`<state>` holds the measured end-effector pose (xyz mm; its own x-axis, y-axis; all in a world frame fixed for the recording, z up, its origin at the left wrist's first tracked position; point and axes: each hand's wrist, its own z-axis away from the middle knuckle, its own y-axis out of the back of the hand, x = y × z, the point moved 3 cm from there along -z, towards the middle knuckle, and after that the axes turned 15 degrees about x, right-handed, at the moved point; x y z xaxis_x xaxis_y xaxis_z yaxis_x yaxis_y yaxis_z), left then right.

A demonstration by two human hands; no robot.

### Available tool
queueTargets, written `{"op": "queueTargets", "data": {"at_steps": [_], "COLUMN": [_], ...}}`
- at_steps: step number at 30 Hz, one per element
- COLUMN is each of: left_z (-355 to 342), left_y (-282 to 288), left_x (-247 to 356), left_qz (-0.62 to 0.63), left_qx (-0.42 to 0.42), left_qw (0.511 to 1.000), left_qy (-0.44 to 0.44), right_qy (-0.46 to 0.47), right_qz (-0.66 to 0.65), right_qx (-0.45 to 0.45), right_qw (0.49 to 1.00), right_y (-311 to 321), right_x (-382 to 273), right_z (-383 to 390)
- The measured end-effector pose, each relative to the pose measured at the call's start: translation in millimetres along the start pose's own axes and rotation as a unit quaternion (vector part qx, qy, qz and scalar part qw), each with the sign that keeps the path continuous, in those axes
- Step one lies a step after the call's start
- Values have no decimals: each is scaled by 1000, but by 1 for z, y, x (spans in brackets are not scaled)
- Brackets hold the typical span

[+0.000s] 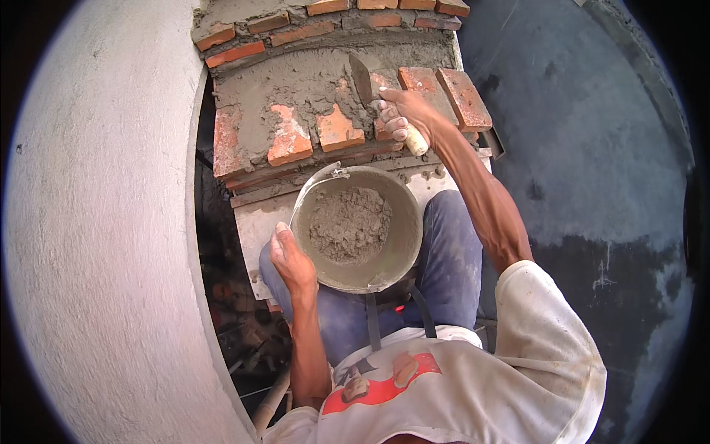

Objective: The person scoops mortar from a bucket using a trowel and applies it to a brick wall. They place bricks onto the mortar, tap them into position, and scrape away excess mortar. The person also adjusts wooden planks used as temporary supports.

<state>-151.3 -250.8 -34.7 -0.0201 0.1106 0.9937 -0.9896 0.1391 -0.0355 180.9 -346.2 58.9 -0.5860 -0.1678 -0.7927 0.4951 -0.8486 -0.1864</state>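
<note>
My right hand [407,120] is closed round the pale handle of a trowel [361,78]. Its mortar-smeared blade points away from me, over the brick course. Grey mortar [259,85] is spread over the bricks left of the blade, and a patchily covered brick [339,127] shows below it. Against my knees rests a bucket [405,222], partly filled with wet mortar [350,224]. On the bucket's left side my left hand [293,257] grips the wire handle near the rim; some of its fingers are hidden.
Two largely bare bricks [464,100] lie at the course's right end. Behind rises a higher brick step [303,33]. A rough white wall [103,207] stands close on my left, with a dark gap [237,311] beside it. At right is a grey surface [577,170].
</note>
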Motion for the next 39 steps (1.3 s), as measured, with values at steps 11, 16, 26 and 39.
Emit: {"op": "queueTargets", "data": {"at_steps": [11,16,26,39], "left_z": [0,-3,-7,-5], "left_y": [3,4,8,7], "left_x": [-9,-8,-15,-5], "left_qz": [0,7,1,-25], "left_qx": [-14,-21,-19,-2], "left_qw": [1000,1000,999,1000], "left_qy": [4,21,37,9], "right_qy": [-24,19,29,-93], "right_qz": [-18,66,85,-190], "right_qx": [22,50,81,-40], "right_qw": [999,996,993,977], "right_y": [97,103,98,59], "right_x": [1,-16,-19,-15], "right_z": [6,31,32,-41]}}
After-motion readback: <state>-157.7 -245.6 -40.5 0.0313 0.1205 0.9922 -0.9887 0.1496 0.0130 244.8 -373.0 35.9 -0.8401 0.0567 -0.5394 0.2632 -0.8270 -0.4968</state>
